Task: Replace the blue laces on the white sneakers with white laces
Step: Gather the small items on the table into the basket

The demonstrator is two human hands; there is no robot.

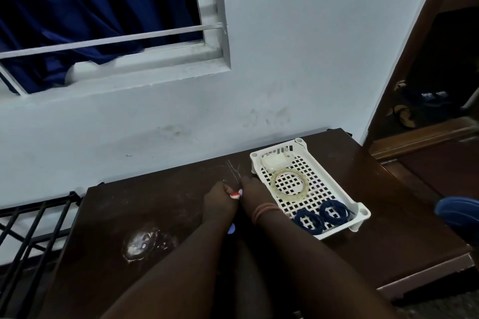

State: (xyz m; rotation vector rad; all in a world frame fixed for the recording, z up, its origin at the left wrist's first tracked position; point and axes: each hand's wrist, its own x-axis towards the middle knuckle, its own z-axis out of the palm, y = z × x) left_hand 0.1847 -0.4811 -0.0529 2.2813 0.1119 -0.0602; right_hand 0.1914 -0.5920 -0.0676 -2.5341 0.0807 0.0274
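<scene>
Blue laces (pixel 322 216): we see two coiled bundles at the near end of the white perforated tray (pixel 363 211), sitting on the dark desk (pixel 160 215). Same tray: tape roll (pixel 289 184) mid-tray, small white case (pixel 275 162) at the far end by the wall. Just left of the tray, our left hand (pixel 219 202) and right hand (pixel 252 195) touch each other; left fingers curl around a small red-and-white item (pixel 235 195). Right-hand grip: we can't tell. Bands (pixel 264 211) on the right wrist.
</scene>
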